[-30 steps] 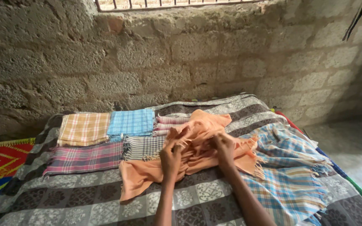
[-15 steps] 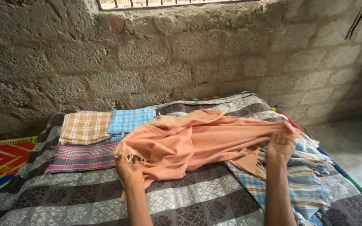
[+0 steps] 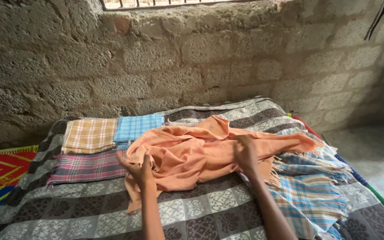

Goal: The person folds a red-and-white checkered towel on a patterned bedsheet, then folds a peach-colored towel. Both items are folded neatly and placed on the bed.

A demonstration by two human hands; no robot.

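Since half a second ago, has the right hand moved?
Yes. The right hand has moved left, inward over the orange cloth, away from the blue plaid cloth at the bed's right edge.

One view only, from a head-worn camera. Looks forward and down from the near edge of the bed point(image 3: 210, 209) toward the block wall point(image 3: 192, 58) behind it. Close range: both forearms enter from the bottom edge. Barred window point(image 3: 165, 3) clipped at top; floor point(image 3: 374, 151) visible at right.
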